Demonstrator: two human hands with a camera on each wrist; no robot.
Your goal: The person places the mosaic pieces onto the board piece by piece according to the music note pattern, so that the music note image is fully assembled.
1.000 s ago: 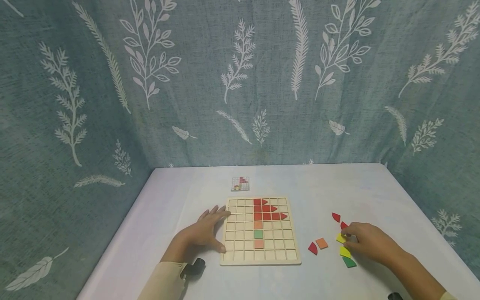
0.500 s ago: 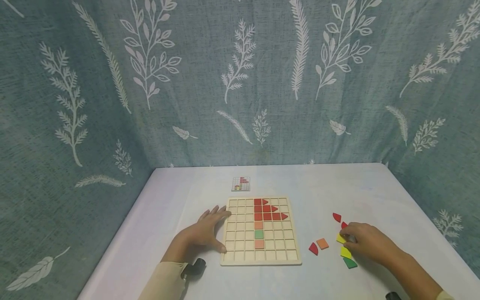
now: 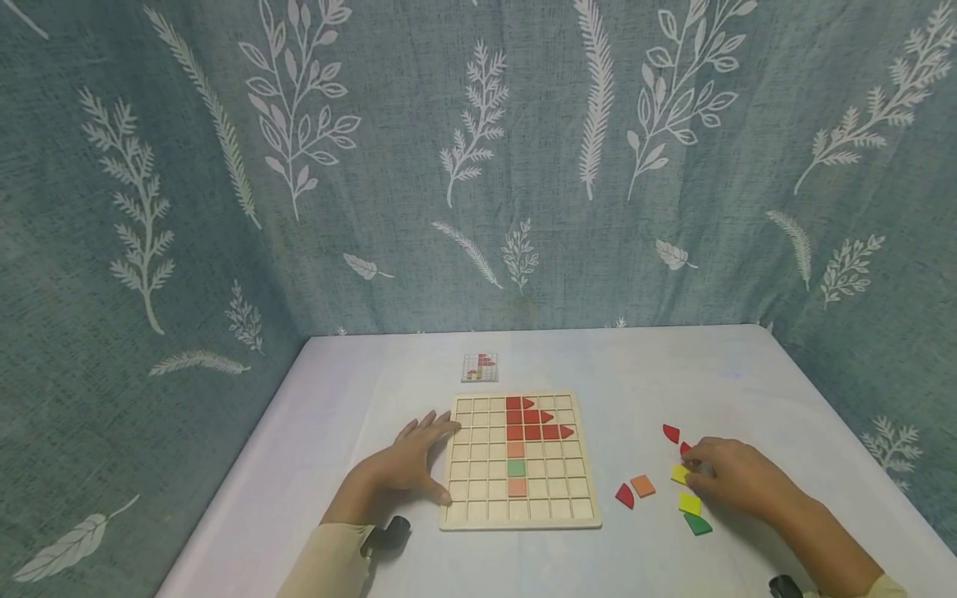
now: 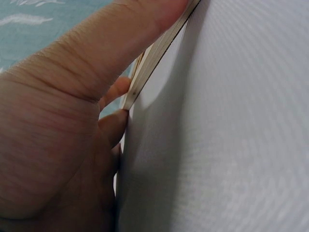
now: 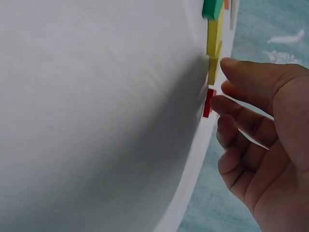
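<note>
Fingers (image 3: pixel 439 430) of the left hand (image 3: pixel 404 458) are stretching well away from its thumb, and both are touching the left edge of a pale, square wooden grid board (image 3: pixel 553 468). The right hand (image 3: pixel 733 476) is hovering low over the white desk (image 3: pixel 366 374) with its grasp relaxed: in its wrist view, thumb and fingertips are standing apart, the other fingers are bending loosely, and the gap is showing no piece between the tips. One fingertip is coming very close to a flat red quarter-round piece (image 3: pixel 684 448); whether it is touching, I cannot tell. A flat yellow square tile (image 3: pixel 678 474) is lying just beside the thumb tip. A second yellow square tile (image 3: pixel 689 503) is lying nearer the person, with a flat green curved-edged piece (image 3: pixel 698 523) sitting against or just beside it. Another red quarter-round (image 3: pixel 671 433) is lying farther away, while a flat orange square tile (image 3: pixel 642 486) and a third red quarter-round (image 3: pixel 625 496) are resting near each other, between that group and the board. Compared with half a second ago, the right hand is sitting slightly farther toward the desk's far side, and its thumb is leaving the second yellow square tile more fully visible; the left hand and the board are staying put.
</note>
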